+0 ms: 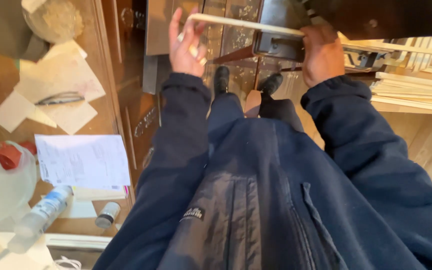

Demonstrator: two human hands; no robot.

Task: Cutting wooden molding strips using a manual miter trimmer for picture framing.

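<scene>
Between both hands (256, 45), pale thin wooden strip (246, 24).

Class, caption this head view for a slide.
Both hands, left and right, hold a wooden strip above a machine.
</scene>
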